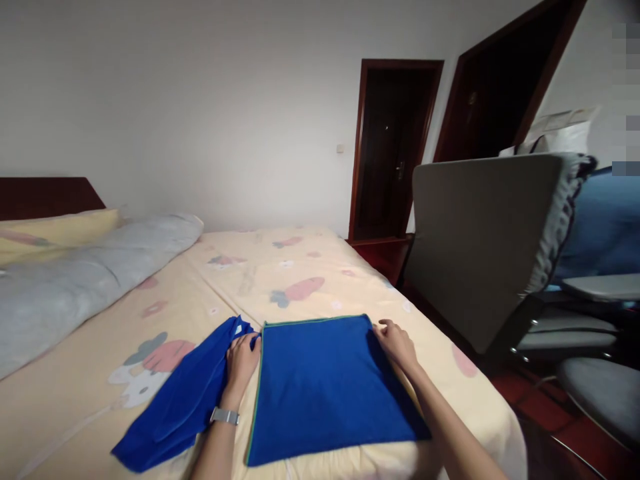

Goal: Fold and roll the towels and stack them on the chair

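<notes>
A head-worn camera looks forward and down across a bed (345,283), close above the left hand (243,362) at seven o'clock and right hand (396,343) at five; its view reaches a farther wall (313,100) at twelve.

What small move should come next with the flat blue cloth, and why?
Perhaps the right hand should pinch the flat blue cloth by its far right corner: the cloth lies spread out with that hand beside this corner, while the left hand is at the bunched blue cloth.
</notes>
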`<state>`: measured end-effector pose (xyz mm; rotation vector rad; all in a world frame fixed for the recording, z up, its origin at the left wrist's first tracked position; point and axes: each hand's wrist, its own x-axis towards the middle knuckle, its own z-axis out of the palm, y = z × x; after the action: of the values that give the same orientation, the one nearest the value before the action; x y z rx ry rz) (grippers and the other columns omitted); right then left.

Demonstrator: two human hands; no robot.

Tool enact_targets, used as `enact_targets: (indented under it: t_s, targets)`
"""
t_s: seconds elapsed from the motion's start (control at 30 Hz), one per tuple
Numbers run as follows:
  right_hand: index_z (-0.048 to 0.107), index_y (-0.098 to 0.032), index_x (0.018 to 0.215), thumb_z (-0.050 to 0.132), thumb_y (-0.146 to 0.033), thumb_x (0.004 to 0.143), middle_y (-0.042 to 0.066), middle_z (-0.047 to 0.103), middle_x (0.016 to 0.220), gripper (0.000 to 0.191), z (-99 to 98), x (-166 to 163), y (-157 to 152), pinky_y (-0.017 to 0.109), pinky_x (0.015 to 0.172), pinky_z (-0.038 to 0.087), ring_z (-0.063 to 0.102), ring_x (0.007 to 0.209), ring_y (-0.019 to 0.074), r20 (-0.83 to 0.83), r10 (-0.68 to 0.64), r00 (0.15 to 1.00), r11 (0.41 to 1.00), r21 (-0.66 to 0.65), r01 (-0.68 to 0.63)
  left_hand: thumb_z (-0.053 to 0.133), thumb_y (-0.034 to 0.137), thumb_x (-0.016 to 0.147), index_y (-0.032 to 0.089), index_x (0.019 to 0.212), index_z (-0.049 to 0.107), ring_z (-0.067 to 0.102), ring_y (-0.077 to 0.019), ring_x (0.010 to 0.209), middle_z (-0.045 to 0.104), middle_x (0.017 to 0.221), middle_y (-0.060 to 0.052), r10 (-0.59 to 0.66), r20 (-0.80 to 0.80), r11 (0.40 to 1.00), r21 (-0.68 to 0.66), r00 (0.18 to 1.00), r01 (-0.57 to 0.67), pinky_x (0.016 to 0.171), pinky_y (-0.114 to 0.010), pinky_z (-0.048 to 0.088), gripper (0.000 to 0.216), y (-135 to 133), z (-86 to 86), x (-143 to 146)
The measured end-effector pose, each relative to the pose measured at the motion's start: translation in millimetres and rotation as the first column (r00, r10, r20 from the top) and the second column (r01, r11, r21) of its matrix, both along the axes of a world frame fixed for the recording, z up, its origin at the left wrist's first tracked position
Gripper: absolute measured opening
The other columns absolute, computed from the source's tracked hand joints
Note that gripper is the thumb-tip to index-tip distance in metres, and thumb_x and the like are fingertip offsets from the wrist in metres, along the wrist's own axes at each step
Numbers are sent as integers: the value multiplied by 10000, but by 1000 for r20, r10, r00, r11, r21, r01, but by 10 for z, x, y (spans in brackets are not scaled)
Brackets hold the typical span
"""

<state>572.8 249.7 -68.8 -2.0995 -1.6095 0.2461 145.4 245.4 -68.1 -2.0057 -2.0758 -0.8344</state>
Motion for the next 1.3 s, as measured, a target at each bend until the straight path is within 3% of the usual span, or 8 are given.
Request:
enact_targets:
  t_s: [0.23, 0.43, 0.63, 0.77, 0.87, 0.97, 1.1, 1.3]
  targets:
    - [738, -192, 1027, 552, -402, 939, 107, 694, 1022, 294, -9, 245, -1167, 310, 843, 513, 685, 918, 228, -78, 231, 970, 973, 23, -230, 567, 323, 958, 233, 1097, 745, 667, -272, 1116, 715, 1195, -96, -262, -53, 964, 32, 964, 263, 972, -399, 543, 243, -1098, -14, 201]
    - [735, -244, 1077, 618, -286, 877, 104, 653, 1184, 235, -149, 253, -1957, 381, 997, 484, 614, 1129, 257, -73, 604, 794, 787, 211, -579, 599, 422, 977, 351, 1327, 647, 625, -252, 1269, 653, 1401, -11, -637, -162, 770, -83, 754, 633, 1031, -425, 569, 360, -1866, -191, 196]
    - [719, -221, 1121, 546, -193, 893, 108, 719, 1121, 287, -20, 116, -1961, 460, 970, 502, 650, 1070, 273, 152, 559, 815, 786, 217, -579, 505, 352, 1032, 290, 1293, 686, 692, -245, 1183, 728, 1290, -21, -621, -305, 766, -37, 723, 642, 1004, -418, 599, 324, -1845, -154, 144]
    - [633, -181, 1346, 518, -222, 951, 120, 681, 1305, 414, 103, -567, -1736, 426, 1074, 476, 620, 1212, 258, 191, 712, 676, 631, 249, -735, 473, 304, 1046, 250, 1398, 598, 626, -232, 1277, 670, 1380, -49, -688, -320, 696, -33, 652, 717, 1069, -409, 553, 378, -1672, 8, 601]
    - [506, -113, 1477, 488, -248, 992, 154, 573, 1448, 504, 7, -1063, -1642, 388, 1151, 429, 543, 1341, 251, 176, 794, 582, 555, 178, -812, 480, 329, 1047, 230, 1477, 504, 581, -219, 1327, 617, 1445, -75, -728, -289, 664, -75, 621, 744, 1101, -400, 524, 442, -1573, -1, 873]
    - [433, -103, 1525, 448, -286, 1036, 151, 454, 1538, 522, -171, -1180, -1670, 421, 1207, 360, 420, 1441, 262, 193, 792, 579, 563, 135, -815, 488, 380, 1045, 268, 1567, 353, 518, -221, 1387, 521, 1534, -61, -754, -282, 646, -153, 593, 748, 1135, -409, 490, 551, -1561, -97, 835]
    - [402, -150, 1545, 457, -318, 1048, 123, 386, 1570, 527, -279, -894, -1786, 464, 1205, 366, 379, 1461, 270, 195, 763, 616, 615, 73, -785, 464, 357, 1054, 324, 1609, 204, 450, -240, 1436, 402, 1604, -27, -752, -273, 657, -247, 600, 712, 1148, -433, 470, 614, -1635, -183, 566]
    - [468, -155, 1506, 447, -369, 1051, 128, 426, 1541, 503, -262, -321, -1891, 515, 1178, 405, 433, 1426, 298, 145, 645, 751, 754, 40, -656, 465, 353, 1043, 357, 1585, 292, 496, -247, 1403, 432, 1586, -10, -706, -212, 708, -259, 676, 658, 1116, -407, 505, 569, -1781, -245, 267]
